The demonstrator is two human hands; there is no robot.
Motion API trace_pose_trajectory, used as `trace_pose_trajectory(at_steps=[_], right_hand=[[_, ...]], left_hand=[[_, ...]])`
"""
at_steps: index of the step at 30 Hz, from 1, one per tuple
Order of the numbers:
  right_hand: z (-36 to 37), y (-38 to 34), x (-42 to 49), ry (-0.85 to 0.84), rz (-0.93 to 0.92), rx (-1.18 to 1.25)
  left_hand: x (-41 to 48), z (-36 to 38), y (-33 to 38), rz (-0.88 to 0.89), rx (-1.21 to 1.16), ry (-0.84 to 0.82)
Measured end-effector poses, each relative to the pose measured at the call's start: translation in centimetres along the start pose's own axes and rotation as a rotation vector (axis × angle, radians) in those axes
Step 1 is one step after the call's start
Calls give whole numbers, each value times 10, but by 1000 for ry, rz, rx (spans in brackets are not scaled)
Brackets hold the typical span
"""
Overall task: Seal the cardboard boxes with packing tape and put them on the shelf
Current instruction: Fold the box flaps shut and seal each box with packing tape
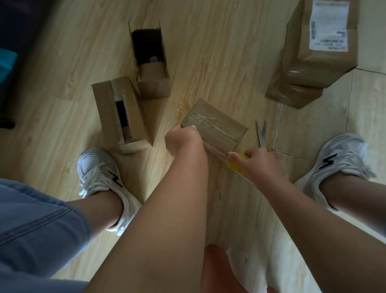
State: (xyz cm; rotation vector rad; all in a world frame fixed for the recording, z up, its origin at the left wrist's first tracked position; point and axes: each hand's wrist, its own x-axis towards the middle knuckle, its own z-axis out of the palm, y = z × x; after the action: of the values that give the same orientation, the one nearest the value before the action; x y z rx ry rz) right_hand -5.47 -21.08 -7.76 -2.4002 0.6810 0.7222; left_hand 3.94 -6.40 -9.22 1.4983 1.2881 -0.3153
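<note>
The biggest container is the labelled box (318, 44) at the far right. It is shut and glossy with tape, with a white shipping label on top, and it sits on a flatter taped box (294, 95). Both rest on the floor (213, 40).

Left of centre stands a half-closed box (108, 111). Its flaps leave a narrow slit, and something dark shows inside. Touching its far right corner is an open box (152, 87) with its flaps up. The inside is dark and holds something I cannot make out.

The small box (218, 123) lies on the floor between the feet. It is plain brown with the flaps down, and clear tape shines along its top seam.

The left hand (182, 140) holds the small box's near left corner, fingers (187, 128) curled over the edge. The right hand (260, 162) grasps a yellow tape roll (236, 165) just beside the box. A clear strip (215, 151) runs from the roll up to the box.

Scissors (261, 133) lie on the floor just right of the small box.
</note>
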Motion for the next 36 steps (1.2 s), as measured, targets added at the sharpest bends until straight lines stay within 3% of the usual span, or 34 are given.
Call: trace_pose_trajectory(at_steps=[4,14,17,20,22,25,28,32,36], right_hand=[[9,10,-1,1,-70,31],[8,15,4,100,-197,-245],[7,14,7,78,-191,-223],[-2,12,12,38,-207,-241],[-9,11,19,30,-227,-247],[-21,5,31,27,-255,-277],[-30,0,40,22,-272,-304],[-35,-2,47,18,-280,-302],[-36,-1,49,14,-293,-300]], left_hand=[[0,2,-3,23,-17,0],[2,1,-7,139,61,-45],[-13,-7,-13,445,305,-57],[-19,-27,-19,1006,706,-17],[-14,-33,-17,1242,993,-138],[-7,-27,-9,1307,1422,-371],[-4,-17,0,1292,1659,-452],[0,-10,14,1252,1698,-497],[8,-15,15,1415,1709,-398]])
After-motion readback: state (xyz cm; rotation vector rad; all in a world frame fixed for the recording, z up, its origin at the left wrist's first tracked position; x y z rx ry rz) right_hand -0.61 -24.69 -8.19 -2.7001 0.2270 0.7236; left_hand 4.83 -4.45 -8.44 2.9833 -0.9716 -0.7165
